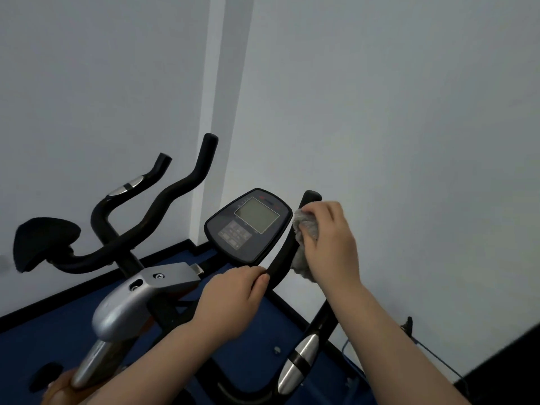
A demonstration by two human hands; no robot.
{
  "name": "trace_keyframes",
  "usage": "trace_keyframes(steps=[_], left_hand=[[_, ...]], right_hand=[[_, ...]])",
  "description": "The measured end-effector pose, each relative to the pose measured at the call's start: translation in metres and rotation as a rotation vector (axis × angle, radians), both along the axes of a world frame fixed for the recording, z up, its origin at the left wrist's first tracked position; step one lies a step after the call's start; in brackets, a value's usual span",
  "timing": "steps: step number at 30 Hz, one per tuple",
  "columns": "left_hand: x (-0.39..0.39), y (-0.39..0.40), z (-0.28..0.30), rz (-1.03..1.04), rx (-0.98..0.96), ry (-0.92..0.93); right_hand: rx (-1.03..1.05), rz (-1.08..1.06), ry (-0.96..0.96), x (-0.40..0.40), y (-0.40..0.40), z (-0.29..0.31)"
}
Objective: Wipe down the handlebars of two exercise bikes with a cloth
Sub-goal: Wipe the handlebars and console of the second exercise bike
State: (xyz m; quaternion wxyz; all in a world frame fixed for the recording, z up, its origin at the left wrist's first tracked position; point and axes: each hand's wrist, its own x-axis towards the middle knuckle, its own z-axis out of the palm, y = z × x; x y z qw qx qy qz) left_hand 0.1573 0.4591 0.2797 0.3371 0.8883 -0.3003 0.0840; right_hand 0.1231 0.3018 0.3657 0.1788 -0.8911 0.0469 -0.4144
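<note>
Gripping the near bike's black handlebar (280, 258) low on its curve with the left hand (233, 302), fingers curled over the bar. Pressing a grey cloth (305, 229) against the same bar higher up with the right hand (330, 241), fingers closed on the fabric, cloth bunched between palm and bar, partly hidden. Showing console (248, 226) just left; second bike's handlebars (163, 206) farther left, blurred.
</note>
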Motion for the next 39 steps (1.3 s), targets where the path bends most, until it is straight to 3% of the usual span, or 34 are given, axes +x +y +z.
trace_keyframes(steps=[5, 9, 13, 15, 19, 22, 25, 30, 33, 37, 39], left_hand=[[-0.004, 0.036, -0.007, -0.043, -0.045, 0.127], [-0.011, 0.062, -0.016, -0.013, -0.047, 0.224], [-0.018, 0.070, -0.014, 0.030, -0.110, 0.282], [-0.020, 0.075, -0.011, 0.076, -0.129, 0.282], [-0.033, 0.101, -0.013, 0.147, -0.118, 0.167], [-0.053, 0.120, -0.025, 0.186, -0.099, 0.151], [-0.072, 0.128, -0.040, 0.282, -0.287, 0.238], [-0.085, 0.129, -0.057, 0.464, -0.599, 0.379], [-0.086, 0.128, -0.057, 0.484, -0.630, 0.385], [-0.088, 0.128, -0.057, 0.496, -0.610, 0.368], [-0.089, 0.128, -0.057, 0.503, -0.607, 0.366]], right_hand=[[-0.022, -0.008, 0.335, -0.005, 0.030, -0.035], [0.189, -0.064, 0.149, -0.006, 0.019, -0.013], [0.079, -0.156, 0.254, -0.008, 0.059, -0.038], [0.049, -0.055, 0.282, -0.021, 0.093, -0.063], [0.191, 0.256, 0.440, -0.025, 0.107, -0.065], [0.139, 0.068, 0.306, -0.010, 0.083, -0.047], [-0.015, -0.047, 0.349, -0.003, 0.102, -0.055], [-0.104, 0.381, 0.524, 0.010, 0.149, -0.073], [-0.068, 0.421, 0.642, 0.038, 0.149, -0.060], [-0.359, 0.487, 0.756, 0.040, 0.154, -0.065], [-0.397, 0.628, 0.935, 0.045, 0.137, -0.051]])
